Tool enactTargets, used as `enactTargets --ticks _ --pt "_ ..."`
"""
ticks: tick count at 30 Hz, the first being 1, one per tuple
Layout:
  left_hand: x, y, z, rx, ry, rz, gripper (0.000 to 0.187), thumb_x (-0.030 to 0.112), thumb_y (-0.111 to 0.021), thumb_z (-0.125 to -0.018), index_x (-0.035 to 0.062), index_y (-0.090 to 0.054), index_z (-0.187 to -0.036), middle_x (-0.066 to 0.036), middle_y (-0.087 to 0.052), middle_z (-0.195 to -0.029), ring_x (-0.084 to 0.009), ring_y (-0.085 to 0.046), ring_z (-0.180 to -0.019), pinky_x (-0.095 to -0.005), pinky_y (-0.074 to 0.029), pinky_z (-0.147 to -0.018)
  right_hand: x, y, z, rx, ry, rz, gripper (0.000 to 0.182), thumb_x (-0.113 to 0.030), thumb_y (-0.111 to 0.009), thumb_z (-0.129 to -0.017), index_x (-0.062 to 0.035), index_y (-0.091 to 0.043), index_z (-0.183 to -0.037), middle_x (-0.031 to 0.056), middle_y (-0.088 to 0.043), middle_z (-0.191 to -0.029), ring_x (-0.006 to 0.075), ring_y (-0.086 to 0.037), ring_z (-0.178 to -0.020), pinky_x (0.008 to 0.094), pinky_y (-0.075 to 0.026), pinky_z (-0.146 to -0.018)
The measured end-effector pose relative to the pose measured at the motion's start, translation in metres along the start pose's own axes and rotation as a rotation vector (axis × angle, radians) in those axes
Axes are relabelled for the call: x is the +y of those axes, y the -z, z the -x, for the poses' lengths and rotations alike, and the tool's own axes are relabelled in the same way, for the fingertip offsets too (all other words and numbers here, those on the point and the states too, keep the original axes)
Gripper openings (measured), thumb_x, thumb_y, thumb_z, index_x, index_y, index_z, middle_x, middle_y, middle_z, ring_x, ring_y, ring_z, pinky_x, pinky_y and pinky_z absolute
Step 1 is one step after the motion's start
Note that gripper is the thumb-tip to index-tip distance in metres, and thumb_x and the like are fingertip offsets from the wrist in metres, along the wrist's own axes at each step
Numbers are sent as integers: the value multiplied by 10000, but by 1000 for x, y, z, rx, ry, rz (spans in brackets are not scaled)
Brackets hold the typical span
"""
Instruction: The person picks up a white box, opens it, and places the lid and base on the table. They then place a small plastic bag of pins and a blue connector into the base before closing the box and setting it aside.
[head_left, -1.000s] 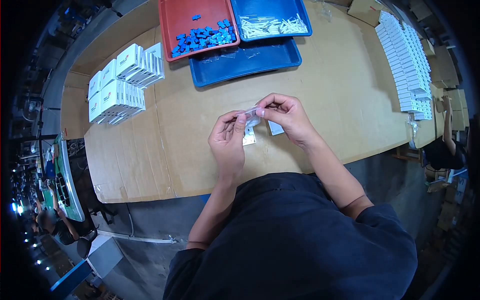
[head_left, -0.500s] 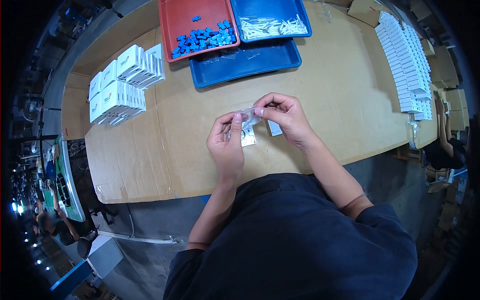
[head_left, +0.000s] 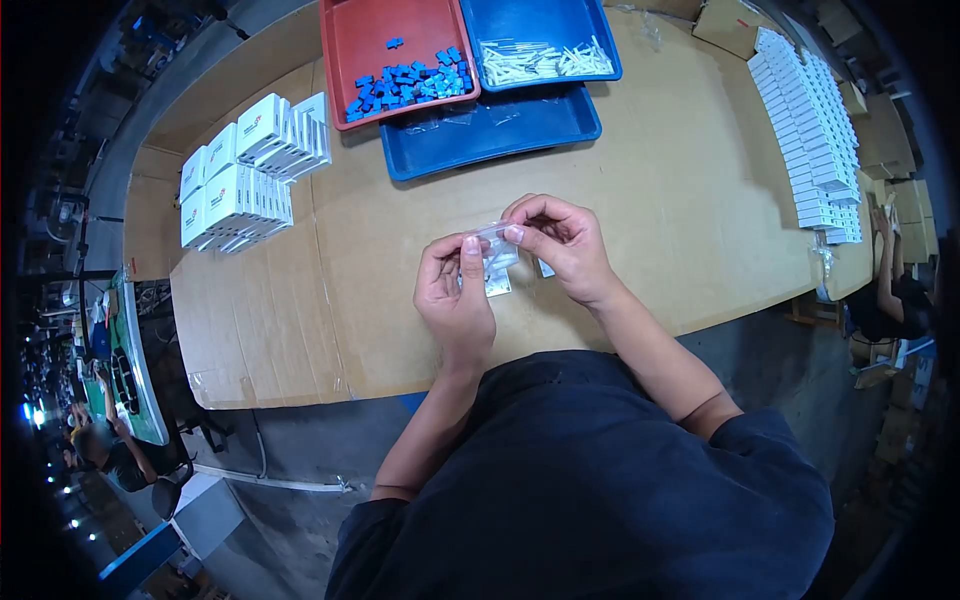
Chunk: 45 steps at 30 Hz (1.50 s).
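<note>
My left hand (head_left: 455,295) and my right hand (head_left: 572,252) are both closed, pinching a small clear plastic bag (head_left: 498,248) between thumbs and fingers. The bag is held just over the cardboard-covered table, near its front. Below it lies a flat white printed piece (head_left: 499,285), partly hidden by the bag and my left hand. A second white piece (head_left: 545,268) shows as a sliver beside my right hand, which covers most of it. What is inside the bag I cannot make out.
A red tray (head_left: 350,45) holds blue pieces; a blue tray (head_left: 540,20) holds white sticks. Another blue tray (head_left: 500,145) sits in front of them. White boxes (head_left: 235,200) are stacked at left, more white boxes (head_left: 805,130) at right. Other people work at both sides.
Both hands keep their pinch on the plastic bag. My right hand has shifted slightly left and down, covering more of the white piece beside it. The camera view has moved a little.
</note>
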<state>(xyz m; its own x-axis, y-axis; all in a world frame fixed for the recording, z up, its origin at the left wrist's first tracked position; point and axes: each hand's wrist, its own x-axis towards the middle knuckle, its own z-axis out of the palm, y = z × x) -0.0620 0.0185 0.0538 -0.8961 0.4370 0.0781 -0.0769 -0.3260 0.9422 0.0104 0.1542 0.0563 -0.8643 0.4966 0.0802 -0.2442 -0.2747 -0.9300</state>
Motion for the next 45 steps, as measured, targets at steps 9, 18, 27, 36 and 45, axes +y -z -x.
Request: enactTargets --ticks 9,18,27,36,45 --pt "0 5 -3 -73 54 79 154 44 -657 -1041 -54 -619 -1153 -101 -685 -1085 -146 -652 -1046 -288 -521 -944 0 0 -2 -4 -60 -62 127 -35 -711 -995 14 -676 -1107 60 -700 -1062 97 -665 -979 265 -554 -887" --pt "-2 9 -2 -100 9 69 158 31 -666 -1030 -56 -625 -1156 -88 -666 -1079 -141 -637 -1059 -294 -510 -953 8 -7 1 -44 -43 -125 123 -7 -689 -996 13 -671 -1115 50 -669 -1101 97 -650 -1028 264 -548 -910" --pt "-2 12 -5 -157 -21 27 135 40 -666 -1029 -46 -644 -1131 -79 -667 -1082 -137 -624 -1059 -296 -490 -961 5 -10 0 -110 18 -23 108 1 -672 -1008 21 -675 -1114 66 -639 -1190 83 -638 -1058 236 -543 -889" --pt "1 15 -7 -180 102 27 132 50 -669 -1033 -49 -668 -1121 -77 -687 -1082 -134 -634 -1049 -295 -495 -956 2 -6 -3 -111 42 29 99 -24 -695 -1000 15 -689 -1092 74 -643 -1187 113 -644 -1072 270 -542 -919" --pt "8 17 -11 -221 210 123 168 102 -626 -1070 -34 -687 -1148 -88 -740 -1088 -117 -672 -998 -277 -522 -918 -2 1 -6 -95 -34 -78 22 -14 -720 -964 5 -725 -972 76 -672 -1117 125 -644 -1024 286 -518 -920"
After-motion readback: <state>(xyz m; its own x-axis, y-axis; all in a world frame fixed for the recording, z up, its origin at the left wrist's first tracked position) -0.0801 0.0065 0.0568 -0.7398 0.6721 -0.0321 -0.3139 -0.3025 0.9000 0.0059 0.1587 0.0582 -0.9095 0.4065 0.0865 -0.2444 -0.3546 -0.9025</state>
